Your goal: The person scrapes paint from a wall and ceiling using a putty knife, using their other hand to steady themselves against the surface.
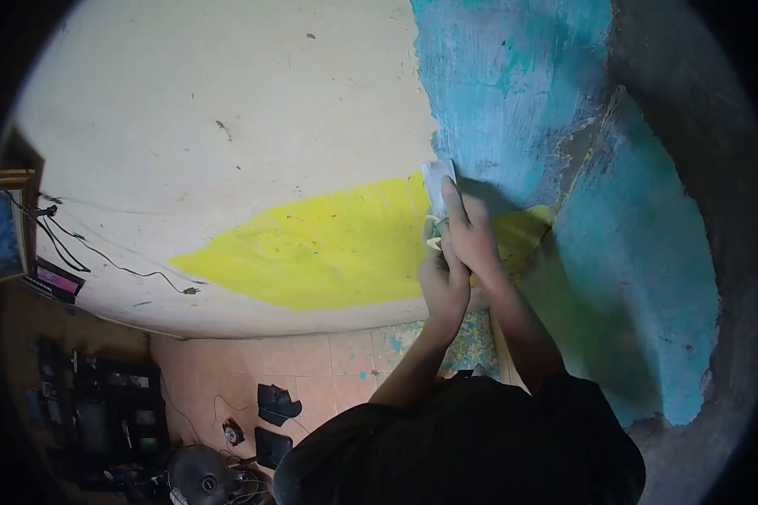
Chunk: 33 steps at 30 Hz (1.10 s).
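Observation:
A flat metal scraper [439,185] lies against the wall where the cream and yellow paint meets the bare blue layer. My left hand [445,282] is wrapped round its handle, which is mostly hidden. My right hand [472,234] grips it from the right, with a finger stretched along the blade. Something green and pale shows between my hands. The yellow painted patch [337,244] spreads left of the scraper. Rough-edged blue surface [514,109] lies above and to the right.
Paint flakes [467,341] cover the tiled floor [312,358] below my hands. A black fan [206,475] and dark items stand at the lower left. A cable with a plug [164,276] hangs on the wall near a framed picture [7,231]. Grey bare wall [682,84] shows at right.

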Tool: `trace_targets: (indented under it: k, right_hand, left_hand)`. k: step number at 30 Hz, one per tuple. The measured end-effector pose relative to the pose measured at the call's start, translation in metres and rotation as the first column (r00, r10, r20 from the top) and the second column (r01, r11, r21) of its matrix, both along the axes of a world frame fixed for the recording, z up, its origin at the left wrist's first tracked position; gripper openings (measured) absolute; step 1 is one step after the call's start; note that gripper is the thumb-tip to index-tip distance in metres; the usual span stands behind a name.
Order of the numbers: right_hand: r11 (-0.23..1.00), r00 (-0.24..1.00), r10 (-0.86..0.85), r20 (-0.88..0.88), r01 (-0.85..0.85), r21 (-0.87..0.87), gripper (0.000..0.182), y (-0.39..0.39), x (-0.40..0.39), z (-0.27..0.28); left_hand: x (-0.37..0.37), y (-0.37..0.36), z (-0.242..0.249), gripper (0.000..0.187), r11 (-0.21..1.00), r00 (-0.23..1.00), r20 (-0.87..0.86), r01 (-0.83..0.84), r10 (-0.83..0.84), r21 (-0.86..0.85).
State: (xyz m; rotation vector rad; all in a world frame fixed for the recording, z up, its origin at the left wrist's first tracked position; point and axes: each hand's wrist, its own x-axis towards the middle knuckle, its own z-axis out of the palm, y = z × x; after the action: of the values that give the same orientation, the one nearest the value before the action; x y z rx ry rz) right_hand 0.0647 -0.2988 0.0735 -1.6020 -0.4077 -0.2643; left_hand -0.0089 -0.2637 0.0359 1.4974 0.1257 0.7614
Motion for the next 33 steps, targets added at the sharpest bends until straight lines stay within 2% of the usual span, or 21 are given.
trace_targets:
  k: [1, 3, 4, 7, 8, 10, 12, 13, 15, 17, 20, 21, 23, 24, 25, 27, 30, 32, 33]
  right_hand:
    - [1.000, 1.000, -0.002, -0.002, 0.002, -0.001, 0.050, -0.002, 0.000, -0.001]
    - [0.995, 0.987, 0.091, -0.134, -0.084, 0.058, 0.050, -0.007, -0.004, 0.003]
    - [0.993, 0.983, 0.115, -0.141, -0.114, 0.017, 0.050, -0.011, -0.002, 0.004]
    - [0.993, 0.976, 0.101, -0.195, -0.088, 0.078, 0.050, -0.012, -0.008, 0.012]
    - [0.993, 0.976, 0.100, -0.195, -0.087, 0.074, 0.050, -0.014, -0.006, 0.013]
    - [1.000, 1.000, 0.001, 0.004, -0.001, 0.010, 0.050, -0.016, -0.004, 0.014]
    - [0.998, 0.999, 0.049, -0.024, -0.048, 0.051, 0.048, -0.015, 0.000, 0.025]
    - [0.992, 0.995, 0.091, -0.040, -0.087, 0.096, 0.046, -0.016, 0.001, 0.033]
    - [0.994, 0.993, 0.092, -0.075, -0.087, 0.066, 0.046, -0.018, 0.006, 0.042]
    - [0.996, 0.996, 0.084, -0.009, -0.084, -0.039, 0.046, -0.023, 0.011, 0.037]
    - [0.995, 0.995, 0.099, -0.027, -0.099, 0.015, 0.048, -0.021, 0.010, 0.030]
    - [0.995, 0.995, 0.094, -0.017, -0.093, 0.019, 0.048, -0.020, 0.010, 0.032]
    - [0.996, 0.995, 0.080, 0.057, -0.082, 0.035, 0.046, -0.017, 0.007, 0.037]
    - [0.998, 0.993, 0.055, 0.105, -0.055, -0.001, 0.047, -0.017, 0.012, 0.039]
    - [0.998, 0.993, 0.057, 0.100, -0.057, -0.001, 0.047, -0.017, 0.012, 0.038]
    - [0.994, 0.994, 0.110, -0.004, -0.110, -0.012, 0.048, -0.020, 0.013, 0.037]
    - [0.994, 0.994, 0.108, -0.014, -0.108, 0.021, 0.048, -0.017, 0.007, 0.036]
    - [0.994, 0.994, 0.104, -0.025, -0.103, 0.041, 0.048, -0.015, 0.005, 0.041]
    - [0.989, 0.990, 0.137, -0.030, -0.135, 0.057, 0.049, -0.016, 0.007, 0.044]
  left_hand:
    - [-0.002, -0.001, -0.005, 0.032, 0.998, 0.999, -0.035, 0.027, -0.029, -0.053]
    - [-0.005, -0.004, -0.010, 0.031, 0.998, 0.997, -0.063, 0.037, -0.040, -0.048]
    - [-0.004, -0.006, -0.010, 0.031, 0.999, 0.999, -0.044, 0.028, -0.029, -0.033]
    - [0.000, -0.009, -0.006, 0.031, 0.998, 0.999, -0.013, 0.037, -0.038, -0.045]
    - [0.002, -0.010, -0.007, 0.032, 1.000, 1.000, 0.000, 0.005, -0.005, -0.002]
    - [0.002, -0.010, 0.002, 0.033, 0.999, 0.999, 0.005, -0.037, 0.037, 0.035]
    - [0.004, -0.008, 0.016, 0.036, 0.994, 0.994, -0.068, 0.080, -0.085, -0.080]
    - [0.004, -0.010, 0.017, 0.036, 0.994, 0.994, -0.069, 0.079, -0.085, -0.081]
    - [0.010, -0.015, 0.021, 0.033, 0.999, 0.999, -0.025, 0.031, -0.032, -0.006]
    - [0.011, -0.020, 0.022, 0.032, 0.997, 0.999, -0.023, 0.038, -0.040, -0.073]
    - [0.011, -0.017, 0.016, 0.032, 0.991, 0.997, 0.021, 0.071, -0.069, -0.114]
    - [0.008, -0.014, 0.017, 0.032, 0.992, 0.997, -0.029, 0.073, -0.077, -0.107]
    - [0.013, -0.013, 0.022, 0.032, 0.993, 0.994, -0.073, 0.072, -0.079, -0.096]
    - [0.016, -0.015, 0.027, 0.034, 0.999, 0.999, 0.012, 0.037, -0.037, -0.032]
    - [0.016, -0.016, 0.029, 0.037, 1.000, 0.995, 0.097, -0.001, -0.002, 0.029]
    - [0.012, -0.016, 0.026, 0.038, 1.000, 0.999, 0.047, 0.003, -0.002, -0.008]
    - [0.009, -0.011, 0.033, 0.039, 0.992, 0.997, 0.028, 0.080, -0.078, -0.101]
    - [0.011, -0.008, 0.033, 0.039, 0.999, 0.999, 0.033, 0.019, -0.020, 0.026]
    - [0.008, -0.008, 0.033, 0.039, 1.000, 1.000, 0.026, 0.016, -0.017, 0.026]
